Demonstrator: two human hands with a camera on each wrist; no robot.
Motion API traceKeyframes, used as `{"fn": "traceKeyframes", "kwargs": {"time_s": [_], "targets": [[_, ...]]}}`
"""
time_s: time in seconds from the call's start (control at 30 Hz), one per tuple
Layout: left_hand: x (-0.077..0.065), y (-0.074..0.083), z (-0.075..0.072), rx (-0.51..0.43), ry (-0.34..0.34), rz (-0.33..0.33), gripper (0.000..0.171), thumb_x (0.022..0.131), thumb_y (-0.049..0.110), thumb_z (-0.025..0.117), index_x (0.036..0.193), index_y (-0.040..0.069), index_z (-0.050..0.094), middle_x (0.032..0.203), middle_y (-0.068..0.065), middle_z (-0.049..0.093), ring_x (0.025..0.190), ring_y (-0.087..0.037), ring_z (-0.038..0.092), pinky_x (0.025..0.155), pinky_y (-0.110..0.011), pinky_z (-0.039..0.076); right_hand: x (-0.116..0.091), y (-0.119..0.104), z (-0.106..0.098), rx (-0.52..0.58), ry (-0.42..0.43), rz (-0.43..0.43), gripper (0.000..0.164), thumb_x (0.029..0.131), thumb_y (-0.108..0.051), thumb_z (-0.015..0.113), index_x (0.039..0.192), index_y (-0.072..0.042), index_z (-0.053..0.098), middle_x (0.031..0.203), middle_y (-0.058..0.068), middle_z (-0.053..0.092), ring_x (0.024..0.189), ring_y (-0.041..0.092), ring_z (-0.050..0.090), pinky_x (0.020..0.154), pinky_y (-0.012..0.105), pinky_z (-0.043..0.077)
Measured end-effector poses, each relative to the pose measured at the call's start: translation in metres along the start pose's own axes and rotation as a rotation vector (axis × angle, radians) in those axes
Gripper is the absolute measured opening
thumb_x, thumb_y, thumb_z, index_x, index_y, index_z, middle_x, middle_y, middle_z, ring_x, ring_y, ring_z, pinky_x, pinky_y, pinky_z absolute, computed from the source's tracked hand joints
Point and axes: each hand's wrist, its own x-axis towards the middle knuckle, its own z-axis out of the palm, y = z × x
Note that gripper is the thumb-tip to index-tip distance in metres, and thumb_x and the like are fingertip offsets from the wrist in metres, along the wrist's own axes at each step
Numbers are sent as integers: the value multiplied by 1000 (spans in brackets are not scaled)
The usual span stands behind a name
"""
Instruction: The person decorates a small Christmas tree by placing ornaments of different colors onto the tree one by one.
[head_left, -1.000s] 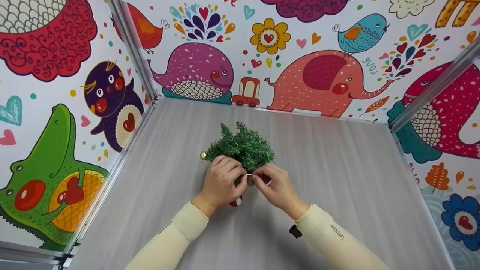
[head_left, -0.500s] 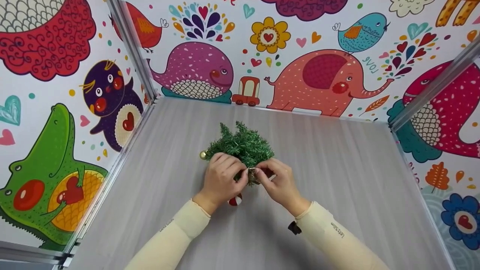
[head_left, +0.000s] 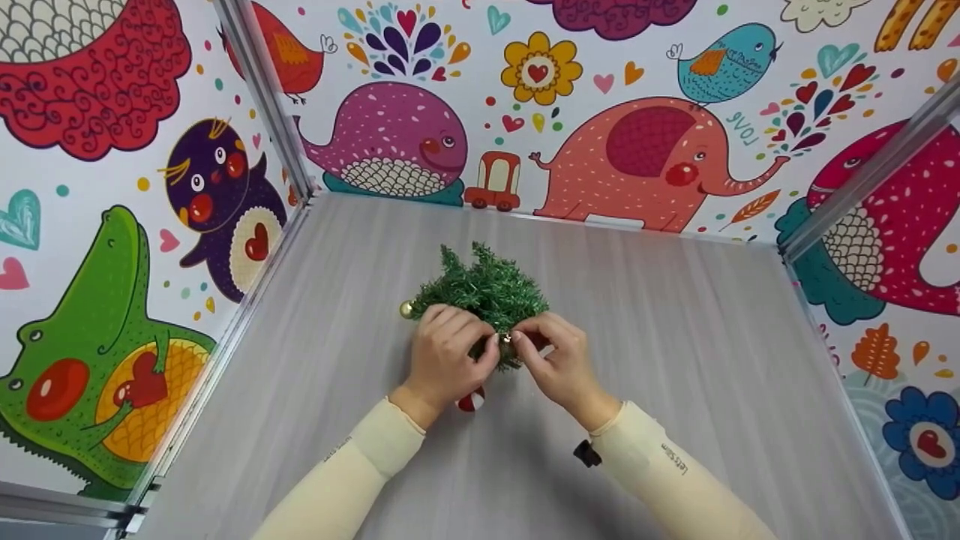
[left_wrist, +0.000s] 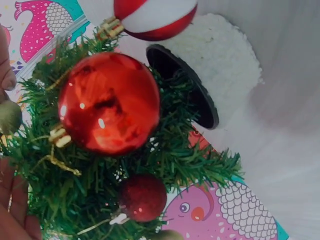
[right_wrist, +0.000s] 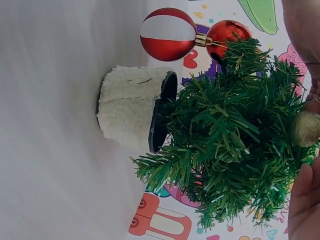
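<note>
A small green tinsel Christmas tree (head_left: pixel 480 289) stands in a white, fuzzy-covered pot (right_wrist: pixel 127 107). At its near side, my left hand (head_left: pixel 452 351) and right hand (head_left: pixel 556 364) meet with fingertips close together, pinching the thin gold string of a small gold bauble (right_wrist: pixel 306 128). That bauble hangs against the branches between the two hands. On the tree's left hang a shiny red bauble (left_wrist: pixel 110 103) and a red-and-white striped bauble (right_wrist: pixel 168 34). A dark red glitter bauble (left_wrist: pixel 143 197) and another gold bauble (head_left: pixel 406 309) also hang there.
The tree stands on a grey wood-grain table (head_left: pixel 675 360). Printed cartoon panels (head_left: pixel 630 165) enclose the back and sides, with metal posts (head_left: pixel 270 97) at the corners. A small black object (head_left: pixel 587 453) sits at the right wrist.
Both hands have edged slightly away from the body, toward the branches, with the gold string. The string, stretched between the fingertips before, now shows less. The tree stays in place.
</note>
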Motion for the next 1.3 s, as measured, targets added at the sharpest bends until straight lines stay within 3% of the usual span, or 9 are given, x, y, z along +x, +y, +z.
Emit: {"fn": "traceKeyframes", "kwargs": {"time_s": [0.33,0.5,0.77,1.03,1.3], "targets": [[0,-1,-2,-17,-5,60,9,80,16,69,72,13,69,71,2,64,70,-19,62,76,-39,48,10,-17,-2,-2,20,-61,20,77,16,68,85,-3,67,77,5,62,62,13,59,55,24,50],[2,-2,-1,-12,7,56,7,79,15,71,72,13,69,71,2,65,70,-20,62,76,-39,48,15,-25,-4,-12,29,-81,17,78,15,67,84,-1,66,76,6,61,61,15,58,54,25,50],[2,-1,1,32,1,-3,8,80,15,69,72,14,68,70,3,64,67,-20,60,76,-40,48,16,-22,-5,-47,-6,16,18,80,15,69,84,-2,67,75,5,60,61,13,57,54,25,50],[3,-2,0,77,-52,-34,9,82,17,68,73,15,69,72,3,65,67,-19,59,77,-40,47,3,3,-2,-50,-58,140,10,90,0,68,90,-9,70,79,0,62,64,11,59,56,23,51],[1,-2,3,87,-46,-34,10,84,17,68,74,15,69,72,4,66,67,-19,59,77,-39,47,2,8,-3,-47,-69,125,9,93,-4,65,94,-11,70,82,-2,62,67,10,59,58,22,51]]}}
